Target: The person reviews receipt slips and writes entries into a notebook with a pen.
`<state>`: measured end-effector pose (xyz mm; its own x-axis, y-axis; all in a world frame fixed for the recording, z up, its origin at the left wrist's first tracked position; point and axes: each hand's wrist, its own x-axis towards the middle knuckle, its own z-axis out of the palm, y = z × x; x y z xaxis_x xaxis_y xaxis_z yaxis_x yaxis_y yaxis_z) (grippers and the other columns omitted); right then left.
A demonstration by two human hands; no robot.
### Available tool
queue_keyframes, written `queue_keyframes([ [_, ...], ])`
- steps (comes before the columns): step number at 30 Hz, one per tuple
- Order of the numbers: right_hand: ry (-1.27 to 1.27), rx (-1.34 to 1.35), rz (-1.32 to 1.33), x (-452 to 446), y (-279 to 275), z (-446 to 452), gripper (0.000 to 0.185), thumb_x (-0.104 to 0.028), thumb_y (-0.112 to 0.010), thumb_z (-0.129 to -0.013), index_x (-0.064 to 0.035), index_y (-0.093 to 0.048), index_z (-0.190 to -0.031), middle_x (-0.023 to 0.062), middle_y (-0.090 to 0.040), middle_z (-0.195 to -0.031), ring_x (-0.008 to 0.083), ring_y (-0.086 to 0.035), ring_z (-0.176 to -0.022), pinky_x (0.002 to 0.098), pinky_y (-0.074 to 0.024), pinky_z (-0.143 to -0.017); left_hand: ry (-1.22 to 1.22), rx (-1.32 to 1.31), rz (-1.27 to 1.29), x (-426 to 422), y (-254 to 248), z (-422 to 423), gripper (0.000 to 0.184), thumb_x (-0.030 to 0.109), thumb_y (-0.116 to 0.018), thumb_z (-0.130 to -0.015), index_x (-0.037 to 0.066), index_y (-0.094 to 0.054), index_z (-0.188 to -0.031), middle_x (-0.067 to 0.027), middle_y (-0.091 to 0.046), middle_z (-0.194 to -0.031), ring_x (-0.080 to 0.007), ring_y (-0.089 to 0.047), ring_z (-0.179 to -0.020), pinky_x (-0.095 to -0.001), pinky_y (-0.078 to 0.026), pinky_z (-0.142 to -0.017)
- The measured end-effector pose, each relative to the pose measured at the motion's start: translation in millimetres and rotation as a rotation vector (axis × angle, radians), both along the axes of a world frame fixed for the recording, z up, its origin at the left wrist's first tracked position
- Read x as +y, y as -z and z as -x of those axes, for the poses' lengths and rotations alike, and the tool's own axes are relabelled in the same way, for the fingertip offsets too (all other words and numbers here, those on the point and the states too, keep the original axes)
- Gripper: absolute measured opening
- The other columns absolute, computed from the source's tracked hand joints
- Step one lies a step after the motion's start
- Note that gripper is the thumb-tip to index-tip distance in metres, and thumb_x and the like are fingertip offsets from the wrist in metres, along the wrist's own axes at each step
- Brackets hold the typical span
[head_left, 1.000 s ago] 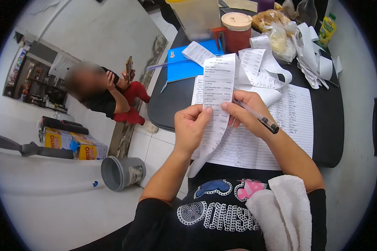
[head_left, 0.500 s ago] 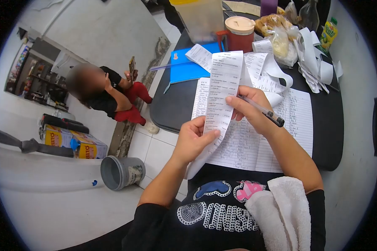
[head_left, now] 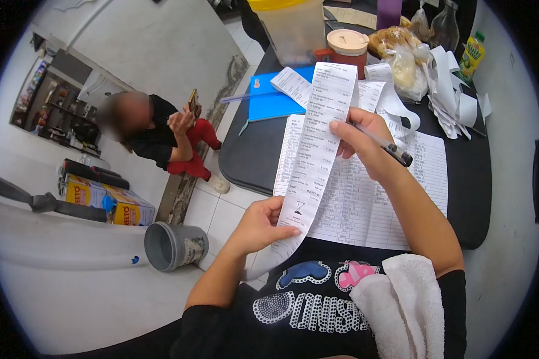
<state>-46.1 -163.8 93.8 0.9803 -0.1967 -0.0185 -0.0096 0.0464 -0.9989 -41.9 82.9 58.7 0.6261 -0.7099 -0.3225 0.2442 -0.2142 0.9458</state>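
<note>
A long printed receipt (head_left: pixel 317 143) is stretched at a slant between my two hands, above an open notebook (head_left: pixel 413 191) with handwritten lists. My left hand (head_left: pixel 260 226) pinches its lower part between thumb and fingers, and the paper's tail curls down below that hand. Higher up, my right hand (head_left: pixel 365 140) grips the receipt's right edge with the thumb in front. A pen (head_left: pixel 389 148) with a dark cap end is tucked in the same right hand, pointing toward my forearm. Behind the receipt, part of the notebook is hidden.
On the black table (head_left: pixel 245 155) are a blue folder (head_left: pixel 272 110), a lidded red pitcher (head_left: pixel 348 51), bagged food (head_left: pixel 404 72), more receipts (head_left: pixel 446 90) and a juice bottle (head_left: pixel 472 57). A person (head_left: pixel 161 131) with a phone sits to the left, near a grey bucket (head_left: pixel 173 246).
My left hand has slid down and left along the receipt, so more of its printed length shows. My right hand has shifted slightly. The other person's hand has moved to the phone.
</note>
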Motion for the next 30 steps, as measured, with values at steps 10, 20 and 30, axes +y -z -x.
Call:
queue_keyframes([
  [10,-0.013,-0.028,-0.020,-3,-7,-1,0.027,-0.023,-0.057,-0.080,0.0004,-0.061,-0.093,0.0063,-0.063,-0.076,0.0083,-0.056,-0.060,0.0192,-0.0424,-0.051,0.224,-0.365,-0.344,32,0,-6,0.038,0.000,-0.069,-0.070,-0.002,-0.056,-0.106,-0.0039,-0.062,-0.089,-0.0107,-0.058,-0.076,-0.0259,-0.048,-0.071],
  [20,-0.050,-0.016,-0.010,3,-6,9,0.031,-0.025,-0.057,-0.080,0.0006,-0.060,-0.096,0.0063,-0.063,-0.077,0.0085,-0.057,-0.060,0.0197,-0.0431,-0.051,-0.305,-0.339,0.315,-69,-24,-42,0.022,0.008,-0.060,-0.082,-0.006,-0.059,-0.099,-0.0078,-0.064,-0.084,-0.0092,-0.058,-0.073,-0.0211,-0.047,-0.065],
  [30,-0.084,-0.054,0.067,-1,16,3,0.026,-0.025,-0.058,-0.080,-0.0004,-0.061,-0.088,0.0053,-0.061,-0.069,0.0096,-0.057,-0.056,0.0223,-0.0466,-0.049,-0.428,-0.294,0.376,-72,-6,-46,0.013,0.003,-0.059,-0.080,-0.005,-0.061,-0.091,-0.0063,-0.063,-0.083,-0.0091,-0.057,-0.071,-0.0208,-0.046,-0.066],
])
